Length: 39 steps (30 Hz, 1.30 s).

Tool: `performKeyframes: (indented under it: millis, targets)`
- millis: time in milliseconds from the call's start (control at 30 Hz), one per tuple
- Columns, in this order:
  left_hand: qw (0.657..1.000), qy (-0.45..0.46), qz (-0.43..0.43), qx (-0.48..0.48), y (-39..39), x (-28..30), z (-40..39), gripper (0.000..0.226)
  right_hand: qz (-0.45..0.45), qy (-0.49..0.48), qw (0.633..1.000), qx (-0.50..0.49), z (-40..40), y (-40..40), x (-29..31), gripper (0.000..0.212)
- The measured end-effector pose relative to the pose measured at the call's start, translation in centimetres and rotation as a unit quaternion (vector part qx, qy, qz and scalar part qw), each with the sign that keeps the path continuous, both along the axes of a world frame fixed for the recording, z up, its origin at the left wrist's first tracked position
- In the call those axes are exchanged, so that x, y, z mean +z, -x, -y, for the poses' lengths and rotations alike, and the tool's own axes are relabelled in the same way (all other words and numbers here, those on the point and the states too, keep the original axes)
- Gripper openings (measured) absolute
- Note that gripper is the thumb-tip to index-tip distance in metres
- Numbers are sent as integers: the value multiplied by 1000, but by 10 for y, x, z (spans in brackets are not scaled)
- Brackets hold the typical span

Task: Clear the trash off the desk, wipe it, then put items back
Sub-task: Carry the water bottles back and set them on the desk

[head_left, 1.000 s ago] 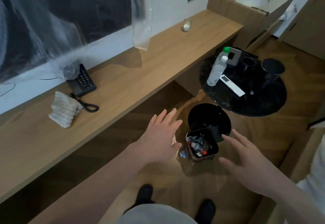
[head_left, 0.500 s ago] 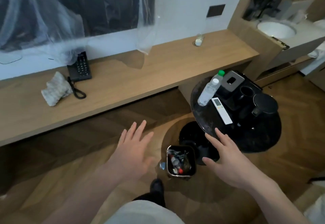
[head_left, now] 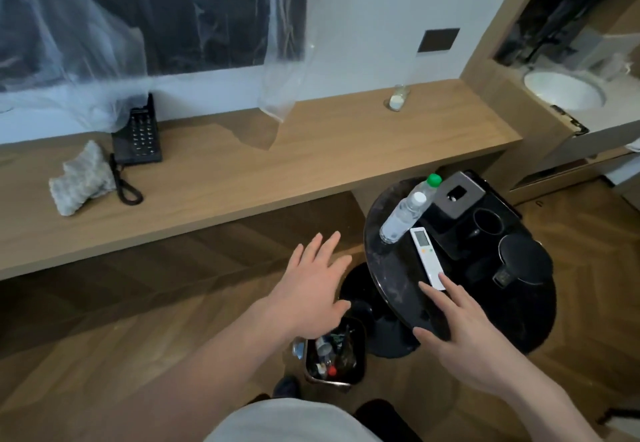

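The long wooden desk (head_left: 311, 157) runs along the wall. On it lie a crumpled grey cloth (head_left: 81, 181) at the left, a black telephone (head_left: 136, 136) beside it and a small glass (head_left: 398, 97) at the far right. A small bin (head_left: 341, 355) full of trash stands on the floor below my hands. My left hand (head_left: 311, 292) hovers open above the bin. My right hand (head_left: 460, 330) is open over the round black table (head_left: 394, 278), its fingertips next to the white remote (head_left: 427, 258).
The black table also carries two water bottles (head_left: 403, 218), a black tray (head_left: 460, 219) with a square box and cups, and a black kettle (head_left: 523, 265). Clear plastic sheeting (head_left: 284, 70) hangs over the desk. A sink counter (head_left: 561, 91) is at the right. My shoes (head_left: 287, 386) stand by the bin.
My view has risen and swung so the desk fills more of the frame. Both open hands moved up and away from the bin, the right one now reaching the remote's end.
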<state>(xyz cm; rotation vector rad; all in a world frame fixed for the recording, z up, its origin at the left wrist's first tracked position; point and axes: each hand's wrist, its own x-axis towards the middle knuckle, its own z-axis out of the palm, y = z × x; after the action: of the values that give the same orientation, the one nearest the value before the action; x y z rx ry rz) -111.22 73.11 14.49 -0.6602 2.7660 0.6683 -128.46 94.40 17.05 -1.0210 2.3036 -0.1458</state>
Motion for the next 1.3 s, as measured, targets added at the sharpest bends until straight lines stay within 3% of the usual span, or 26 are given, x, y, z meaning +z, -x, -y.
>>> performKeyframes:
  millis: [300, 667, 900, 1033, 1167, 1300]
  targets:
    - [996, -21, 52, 71, 48, -10, 2, 78, 2, 24, 996, 87, 49, 101, -4, 80]
    - [992, -48, 20, 117, 215, -24, -9, 84, -30, -11, 987, 158, 105, 258, -27, 84]
    - [983, -91, 41, 152, 280, -47, -13, 95, -40, -34, 976, 211, 168, 296, -66, 89]
    - [984, -73, 47, 159, 297, -57, -18, 97, -46, -47, 970, 235, 178, 304, -77, 80]
    - [981, -38, 17, 192, 301, -64, -23, 82, -34, -22, 973, 228, 177, 313, -80, 54]
    - [967, -50, -42, 245, 292, -78, -30, 34, -28, -18, 975, 218, 171, 311, -85, 27]
